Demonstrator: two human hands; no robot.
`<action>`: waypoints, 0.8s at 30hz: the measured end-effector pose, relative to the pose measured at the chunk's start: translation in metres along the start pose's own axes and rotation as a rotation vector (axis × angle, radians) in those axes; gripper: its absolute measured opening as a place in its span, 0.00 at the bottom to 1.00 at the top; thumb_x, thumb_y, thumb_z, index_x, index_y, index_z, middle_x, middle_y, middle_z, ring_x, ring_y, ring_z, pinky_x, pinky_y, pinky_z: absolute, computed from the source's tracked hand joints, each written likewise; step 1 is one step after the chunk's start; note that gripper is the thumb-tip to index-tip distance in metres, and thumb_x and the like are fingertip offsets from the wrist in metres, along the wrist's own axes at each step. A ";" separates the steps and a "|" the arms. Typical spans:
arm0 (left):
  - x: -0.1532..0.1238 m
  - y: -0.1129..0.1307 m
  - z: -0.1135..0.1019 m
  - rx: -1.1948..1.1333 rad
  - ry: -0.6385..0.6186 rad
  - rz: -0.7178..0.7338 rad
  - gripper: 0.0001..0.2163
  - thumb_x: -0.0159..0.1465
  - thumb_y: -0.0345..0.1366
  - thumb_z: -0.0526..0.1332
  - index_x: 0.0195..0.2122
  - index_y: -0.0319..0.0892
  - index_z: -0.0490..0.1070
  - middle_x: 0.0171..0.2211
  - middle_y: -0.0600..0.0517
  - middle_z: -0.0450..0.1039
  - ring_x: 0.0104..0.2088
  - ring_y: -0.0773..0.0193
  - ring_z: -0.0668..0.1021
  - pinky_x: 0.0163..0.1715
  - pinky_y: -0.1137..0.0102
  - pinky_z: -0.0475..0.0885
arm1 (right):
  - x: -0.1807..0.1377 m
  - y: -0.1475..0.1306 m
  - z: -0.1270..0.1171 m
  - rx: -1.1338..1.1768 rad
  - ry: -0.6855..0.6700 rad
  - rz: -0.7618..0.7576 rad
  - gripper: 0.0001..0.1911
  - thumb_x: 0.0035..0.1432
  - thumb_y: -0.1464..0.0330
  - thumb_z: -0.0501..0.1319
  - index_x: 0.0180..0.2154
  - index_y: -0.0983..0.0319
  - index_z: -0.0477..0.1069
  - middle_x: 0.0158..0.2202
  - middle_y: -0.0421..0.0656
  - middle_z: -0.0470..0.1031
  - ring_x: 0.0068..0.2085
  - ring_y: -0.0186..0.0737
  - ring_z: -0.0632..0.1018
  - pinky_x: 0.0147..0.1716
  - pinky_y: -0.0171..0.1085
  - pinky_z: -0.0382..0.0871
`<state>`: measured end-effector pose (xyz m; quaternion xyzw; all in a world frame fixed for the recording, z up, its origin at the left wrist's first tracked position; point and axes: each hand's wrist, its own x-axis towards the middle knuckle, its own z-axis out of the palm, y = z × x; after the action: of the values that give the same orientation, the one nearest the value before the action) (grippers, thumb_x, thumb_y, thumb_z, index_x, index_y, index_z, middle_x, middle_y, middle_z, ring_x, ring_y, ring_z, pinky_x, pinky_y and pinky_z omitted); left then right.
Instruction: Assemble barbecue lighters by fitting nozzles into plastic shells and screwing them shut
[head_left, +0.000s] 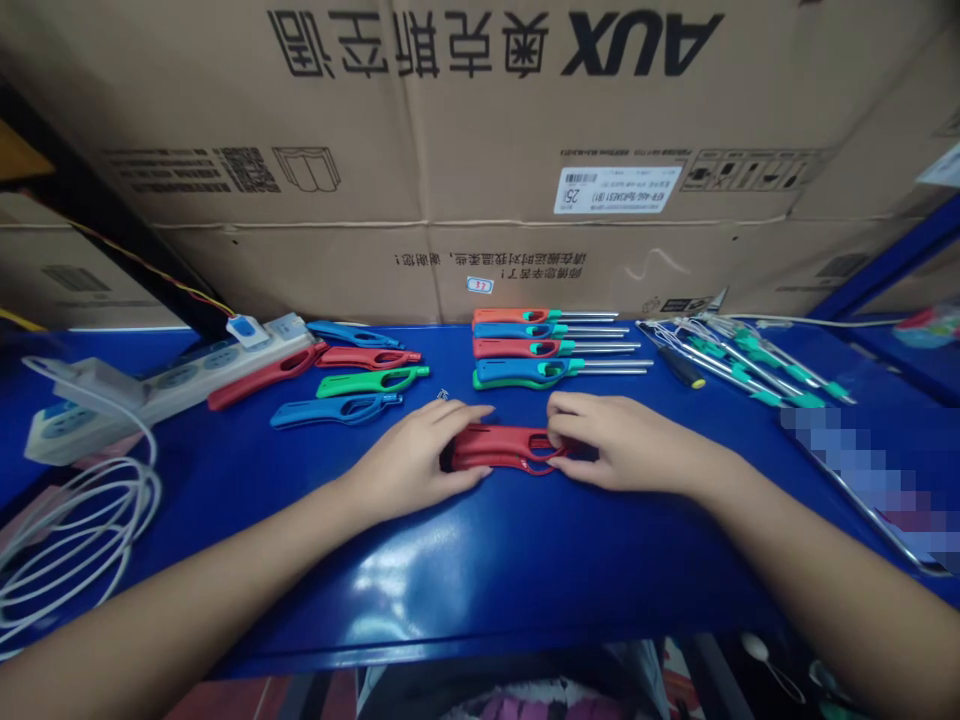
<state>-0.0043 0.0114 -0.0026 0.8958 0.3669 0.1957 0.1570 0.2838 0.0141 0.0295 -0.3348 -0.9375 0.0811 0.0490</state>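
Note:
Between my two hands, just above the blue table (480, 570), is a red lighter casing (499, 445) lying crosswise. My left hand (416, 455) grips its closed left end, fingers on the far side and thumb on the near side. At the looped trigger end, my right hand (619, 442) pinches the casing with thumb and fingers; its fingertips partly cover that end. Beyond my hands lie several lighters (517, 370) with metal tubes and green triggers. To the left rest several loose casings (367, 382) in red, green and blue, without tubes.
A bundle of metal tubes with green parts (739, 352) lies at the right, beside a screwdriver (681, 368). A power strip (176, 378) and coiled white cable (82, 530) occupy the left. A large cardboard box (480, 120) stands behind. A blurred flat object (877, 490) lies far right.

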 end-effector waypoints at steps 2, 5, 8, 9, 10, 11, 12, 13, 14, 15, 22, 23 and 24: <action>0.001 -0.004 0.001 -0.050 0.023 -0.004 0.25 0.64 0.41 0.67 0.61 0.47 0.66 0.51 0.46 0.76 0.49 0.54 0.78 0.60 0.54 0.69 | -0.002 0.004 -0.004 -0.022 -0.004 0.034 0.04 0.62 0.68 0.63 0.36 0.61 0.69 0.41 0.42 0.71 0.34 0.36 0.73 0.30 0.35 0.62; 0.002 -0.007 0.004 -0.105 0.058 -0.022 0.23 0.64 0.40 0.67 0.60 0.47 0.67 0.47 0.48 0.76 0.44 0.57 0.79 0.51 0.60 0.75 | -0.003 0.008 -0.006 -0.029 0.047 0.051 0.04 0.66 0.66 0.60 0.39 0.60 0.70 0.41 0.43 0.72 0.34 0.37 0.74 0.30 0.35 0.62; 0.002 -0.008 0.008 -0.126 0.109 -0.027 0.25 0.63 0.39 0.68 0.61 0.45 0.67 0.45 0.49 0.75 0.42 0.59 0.78 0.47 0.63 0.76 | -0.005 0.013 -0.007 -0.053 0.177 0.117 0.09 0.70 0.66 0.54 0.38 0.61 0.70 0.37 0.44 0.74 0.36 0.40 0.75 0.33 0.37 0.64; 0.002 -0.009 0.009 -0.133 0.125 -0.024 0.25 0.63 0.39 0.68 0.60 0.45 0.67 0.45 0.49 0.75 0.42 0.59 0.78 0.46 0.63 0.76 | -0.006 0.015 -0.008 -0.068 0.226 0.147 0.10 0.71 0.66 0.53 0.38 0.62 0.70 0.36 0.44 0.74 0.36 0.41 0.75 0.34 0.37 0.64; 0.002 -0.009 0.010 -0.139 0.142 -0.023 0.24 0.63 0.39 0.68 0.60 0.44 0.67 0.44 0.49 0.75 0.42 0.59 0.78 0.46 0.64 0.76 | -0.007 0.017 -0.009 -0.076 0.275 0.174 0.10 0.71 0.67 0.53 0.37 0.62 0.70 0.36 0.45 0.74 0.36 0.42 0.75 0.35 0.38 0.64; 0.002 -0.009 0.011 -0.143 0.155 -0.019 0.23 0.64 0.39 0.68 0.59 0.43 0.68 0.44 0.49 0.76 0.42 0.59 0.78 0.46 0.64 0.76 | -0.008 0.018 -0.011 -0.070 0.316 0.191 0.10 0.70 0.67 0.53 0.37 0.62 0.70 0.36 0.45 0.74 0.37 0.42 0.75 0.35 0.38 0.64; 0.002 -0.010 0.011 -0.143 0.164 -0.013 0.22 0.64 0.39 0.68 0.58 0.43 0.69 0.43 0.49 0.76 0.42 0.59 0.78 0.46 0.63 0.76 | -0.010 0.020 -0.013 -0.045 0.341 0.197 0.10 0.70 0.67 0.54 0.37 0.62 0.70 0.35 0.45 0.74 0.36 0.41 0.75 0.35 0.38 0.64; 0.002 -0.010 0.012 -0.139 0.169 -0.008 0.20 0.64 0.39 0.68 0.56 0.43 0.69 0.44 0.49 0.77 0.42 0.59 0.78 0.47 0.63 0.76 | -0.011 0.020 -0.015 -0.005 0.343 0.191 0.10 0.69 0.67 0.55 0.36 0.62 0.70 0.34 0.44 0.74 0.35 0.40 0.74 0.35 0.37 0.64; 0.003 -0.010 0.012 -0.133 0.166 -0.005 0.20 0.64 0.39 0.68 0.56 0.43 0.70 0.44 0.49 0.78 0.42 0.59 0.78 0.48 0.62 0.75 | -0.011 0.020 -0.017 0.047 0.314 0.177 0.10 0.69 0.66 0.55 0.35 0.62 0.71 0.33 0.44 0.74 0.34 0.39 0.74 0.34 0.36 0.63; 0.003 -0.010 0.013 -0.129 0.158 -0.005 0.19 0.65 0.39 0.68 0.56 0.43 0.70 0.44 0.49 0.78 0.42 0.59 0.78 0.48 0.61 0.75 | -0.012 0.019 -0.018 0.105 0.253 0.159 0.10 0.68 0.66 0.56 0.34 0.62 0.71 0.32 0.43 0.74 0.33 0.38 0.73 0.33 0.36 0.63; 0.004 -0.006 0.013 -0.189 0.160 -0.045 0.18 0.66 0.43 0.67 0.55 0.42 0.73 0.43 0.49 0.77 0.39 0.63 0.77 0.43 0.66 0.75 | -0.004 0.006 -0.008 0.177 -0.153 0.159 0.14 0.67 0.63 0.60 0.28 0.61 0.70 0.27 0.41 0.73 0.27 0.34 0.69 0.27 0.34 0.54; 0.003 -0.004 0.011 -0.180 0.168 -0.034 0.16 0.67 0.42 0.66 0.53 0.42 0.73 0.43 0.49 0.76 0.40 0.62 0.77 0.44 0.66 0.75 | -0.003 0.005 -0.006 0.150 -0.160 0.164 0.16 0.66 0.62 0.61 0.27 0.61 0.69 0.26 0.40 0.72 0.26 0.33 0.68 0.26 0.35 0.53; 0.003 -0.002 0.010 -0.164 0.171 -0.016 0.14 0.68 0.42 0.65 0.52 0.42 0.74 0.43 0.49 0.76 0.41 0.62 0.77 0.46 0.65 0.74 | -0.003 0.006 -0.005 0.134 -0.156 0.165 0.17 0.66 0.60 0.61 0.26 0.61 0.68 0.26 0.40 0.72 0.26 0.33 0.67 0.26 0.35 0.52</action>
<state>0.0007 0.0134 -0.0112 0.8570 0.3690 0.2993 0.1994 0.2904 0.0178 0.0335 -0.3994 -0.9003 0.1729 -0.0086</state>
